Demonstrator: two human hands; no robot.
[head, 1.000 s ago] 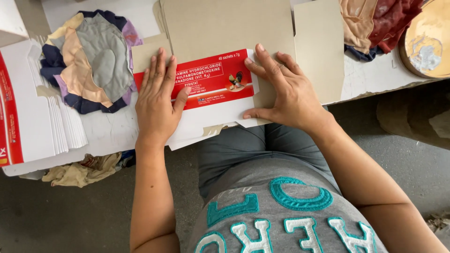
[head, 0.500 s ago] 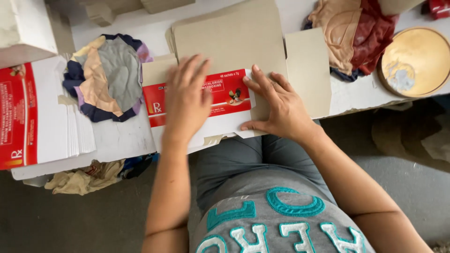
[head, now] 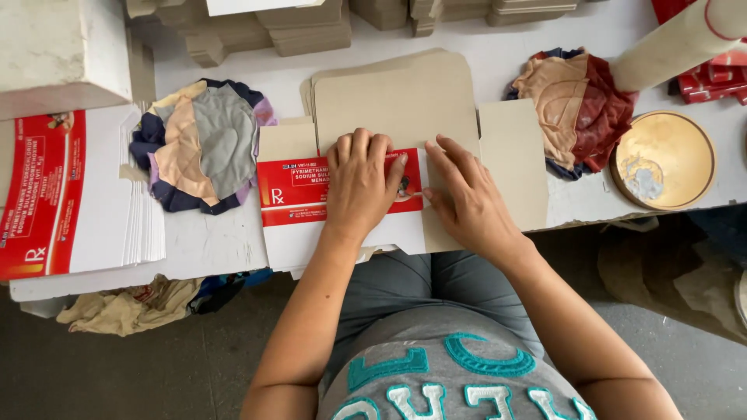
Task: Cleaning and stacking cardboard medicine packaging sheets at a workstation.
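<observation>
Head view, flat red-white carton blank [head: 299, 198], unfolded

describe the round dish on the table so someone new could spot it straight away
Start at the white table and go to its right end, near the front edge. There, right of the brown and red rag pad, sits the round dish. It is the only circular thing there, golden-brown, rimmed, with a pale smear inside.

The flat carton [head: 389, 155] was matt brown cardboard with a glossy red print; the pad [head: 204, 144] was patchwork cloth.
</observation>
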